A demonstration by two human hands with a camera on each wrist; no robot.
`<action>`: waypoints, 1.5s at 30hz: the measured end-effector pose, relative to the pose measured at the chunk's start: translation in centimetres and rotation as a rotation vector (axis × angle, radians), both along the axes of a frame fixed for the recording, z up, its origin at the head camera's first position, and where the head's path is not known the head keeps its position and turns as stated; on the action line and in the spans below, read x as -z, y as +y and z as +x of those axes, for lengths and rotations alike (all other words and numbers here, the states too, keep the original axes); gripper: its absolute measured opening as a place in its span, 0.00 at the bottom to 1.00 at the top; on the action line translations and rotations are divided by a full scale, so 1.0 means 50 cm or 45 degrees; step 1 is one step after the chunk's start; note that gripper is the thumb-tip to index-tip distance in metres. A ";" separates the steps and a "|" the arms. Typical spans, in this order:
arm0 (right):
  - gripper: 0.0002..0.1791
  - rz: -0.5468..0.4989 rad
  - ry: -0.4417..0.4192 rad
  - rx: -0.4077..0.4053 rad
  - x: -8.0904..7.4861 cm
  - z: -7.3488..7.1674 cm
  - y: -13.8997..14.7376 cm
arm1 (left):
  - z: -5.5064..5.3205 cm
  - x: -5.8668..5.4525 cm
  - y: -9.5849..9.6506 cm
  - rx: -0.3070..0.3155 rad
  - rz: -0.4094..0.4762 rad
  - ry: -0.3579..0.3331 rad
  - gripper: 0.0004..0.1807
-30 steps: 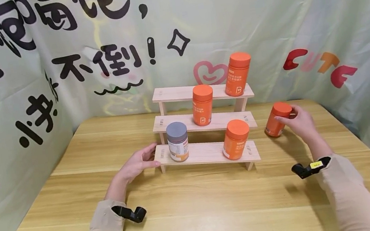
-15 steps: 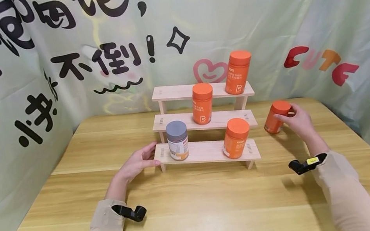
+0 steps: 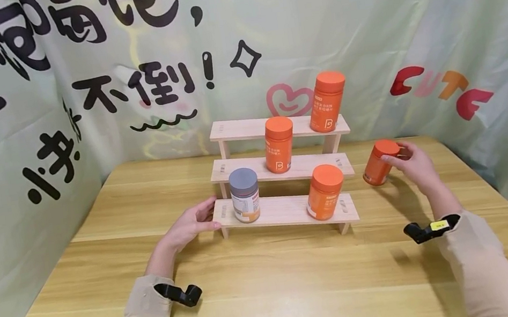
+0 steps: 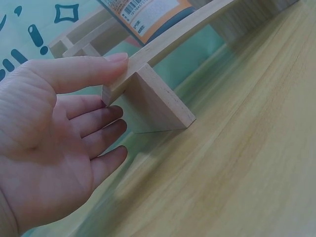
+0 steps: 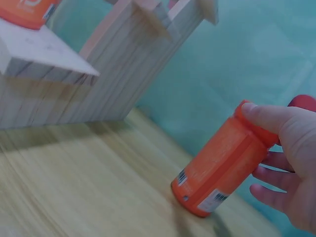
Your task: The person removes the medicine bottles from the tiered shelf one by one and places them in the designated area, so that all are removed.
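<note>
A three-step wooden display shelf (image 3: 281,210) stands on the table. At its left end my left hand (image 3: 189,226) pinches the bottom step's board, thumb on top and index finger under the edge; in the left wrist view the hand's (image 4: 64,123) other fingers extend below the board. My right hand (image 3: 413,167) grips an orange bottle (image 3: 379,163) by its lid, right of the shelf. The right wrist view has the bottle (image 5: 224,165) with its base at the tabletop, the thumb on the near side of the lid and the other fingers partly hidden behind.
On the bottom step are a grey-lidded jar (image 3: 244,195) at left and an orange bottle (image 3: 324,192) at right. Another orange bottle (image 3: 278,145) is on the middle step, one more orange bottle (image 3: 327,102) on top. A printed cloth (image 3: 353,31) hangs behind the wooden table (image 3: 273,296).
The right hand and forearm have shifted very slightly, while the bottle in its grip stays in nearly the same spot. The left hand keeps its hold on the shelf.
</note>
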State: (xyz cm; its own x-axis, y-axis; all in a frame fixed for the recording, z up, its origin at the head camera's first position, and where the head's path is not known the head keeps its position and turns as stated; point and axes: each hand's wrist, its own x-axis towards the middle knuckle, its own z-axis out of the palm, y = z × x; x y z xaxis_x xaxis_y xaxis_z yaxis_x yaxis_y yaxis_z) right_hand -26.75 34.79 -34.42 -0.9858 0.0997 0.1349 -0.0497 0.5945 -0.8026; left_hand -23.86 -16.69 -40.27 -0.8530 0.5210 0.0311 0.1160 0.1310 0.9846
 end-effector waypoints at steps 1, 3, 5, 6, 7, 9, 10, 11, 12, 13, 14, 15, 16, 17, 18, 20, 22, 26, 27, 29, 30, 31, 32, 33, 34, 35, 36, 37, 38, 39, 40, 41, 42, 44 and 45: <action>0.42 -0.004 -0.003 -0.003 -0.005 0.000 0.002 | 0.001 0.000 0.000 0.000 0.000 -0.001 0.45; 0.42 0.001 0.000 0.000 -0.017 0.002 0.005 | 0.001 0.000 0.000 0.000 0.003 -0.001 0.45; 0.42 0.009 0.021 0.005 -0.030 0.004 0.007 | 0.002 -0.001 0.000 -0.003 0.002 0.000 0.45; 0.42 0.017 0.033 0.008 -0.037 0.006 0.008 | 0.002 -0.001 0.000 -0.003 0.001 -0.002 0.45; 0.42 0.027 0.047 0.011 -0.045 0.008 0.008 | 0.002 -0.001 0.000 -0.003 0.001 -0.004 0.45; 0.42 0.054 0.068 0.023 -0.061 0.011 0.006 | 0.002 -0.001 0.000 0.000 0.003 -0.008 0.45; 0.42 0.066 0.069 0.025 -0.070 0.013 0.005 | 0.002 -0.001 0.000 0.001 0.002 -0.007 0.45; 0.43 0.090 0.064 0.031 -0.079 0.014 0.003 | 0.001 -0.001 0.000 0.002 0.002 -0.007 0.45; 0.43 0.095 0.060 0.025 -0.089 0.015 0.000 | 0.001 0.000 0.001 0.004 0.004 -0.008 0.45; 0.44 0.101 0.056 0.020 -0.098 0.016 -0.004 | 0.001 0.000 0.001 0.005 0.005 -0.006 0.45; 0.44 0.108 0.051 0.015 -0.108 0.017 -0.008 | 0.000 0.000 0.001 0.005 0.004 -0.004 0.45; 0.44 0.111 0.048 0.005 -0.118 0.017 -0.012 | 0.000 0.000 0.001 0.004 0.002 0.000 0.45; 0.44 0.112 0.048 -0.008 -0.127 0.017 -0.016 | 0.000 0.000 0.001 0.003 0.001 0.003 0.45; 0.44 0.120 0.047 -0.014 -0.136 0.016 -0.021 | 0.000 0.000 0.001 0.003 -0.002 0.005 0.45; 0.43 0.116 0.049 -0.024 -0.144 0.015 -0.026 | 0.000 0.000 0.001 0.002 -0.004 0.006 0.45; 0.43 0.123 0.053 -0.039 -0.161 0.013 -0.036 | -0.001 0.000 0.001 0.002 -0.008 0.008 0.45; 0.43 0.126 0.061 -0.052 -0.176 0.010 -0.047 | -0.001 0.000 0.001 0.003 -0.009 0.007 0.44; 0.41 0.098 0.094 -0.091 -0.203 0.002 -0.074 | 0.000 0.000 0.000 0.005 -0.010 0.005 0.44; 0.41 0.089 0.102 -0.102 -0.209 0.001 -0.081 | 0.000 0.000 0.000 0.005 -0.012 0.004 0.44; 0.40 0.063 0.116 -0.125 -0.220 -0.003 -0.094 | 0.000 -0.001 0.001 0.002 -0.013 0.001 0.44; 0.40 0.054 0.121 -0.135 -0.225 -0.004 -0.101 | 0.000 -0.001 0.001 0.000 -0.013 -0.002 0.44; 0.40 0.050 0.126 -0.147 -0.230 -0.007 -0.108 | 0.000 -0.002 0.001 -0.003 -0.015 -0.002 0.44; 0.40 0.047 0.128 -0.155 -0.235 -0.010 -0.114 | 0.000 -0.002 0.001 -0.003 -0.015 -0.002 0.44; 0.40 0.044 0.130 -0.164 -0.240 -0.013 -0.121 | 0.000 -0.003 0.001 -0.003 -0.016 -0.002 0.45; 0.40 0.039 0.129 -0.172 -0.244 -0.017 -0.128 | 0.000 -0.003 0.001 -0.002 -0.012 -0.004 0.45; 0.40 0.035 0.129 -0.181 -0.248 -0.020 -0.134 | 0.000 -0.003 0.001 0.000 -0.011 -0.003 0.45; 0.40 0.034 0.125 -0.188 -0.252 -0.023 -0.141 | 0.000 -0.003 0.001 0.003 -0.010 -0.002 0.45; 0.40 0.027 0.120 -0.197 -0.256 -0.027 -0.147 | 0.000 -0.003 0.002 0.004 -0.010 0.002 0.45; 0.40 0.021 0.116 -0.203 -0.259 -0.031 -0.153 | 0.000 -0.003 0.002 0.003 -0.011 0.005 0.45; 0.40 0.014 0.115 -0.213 -0.262 -0.034 -0.159 | 0.000 -0.003 0.001 0.001 -0.012 0.005 0.45; 0.41 0.007 0.116 -0.224 -0.265 -0.038 -0.165 | 0.000 -0.003 0.001 -0.002 -0.015 0.008 0.45; 0.41 -0.001 0.118 -0.236 -0.268 -0.042 -0.171 | 0.001 -0.003 0.001 -0.004 -0.019 0.011 0.45; 0.41 -0.006 0.120 -0.247 -0.270 -0.046 -0.177 | 0.001 -0.003 0.001 -0.008 -0.023 0.014 0.45; 0.41 -0.019 0.123 -0.270 -0.271 -0.052 -0.188 | 0.001 -0.003 0.001 -0.011 -0.026 0.015 0.45; 0.41 -0.030 0.124 -0.282 -0.272 -0.055 -0.193 | 0.002 -0.004 0.001 -0.010 -0.027 0.016 0.45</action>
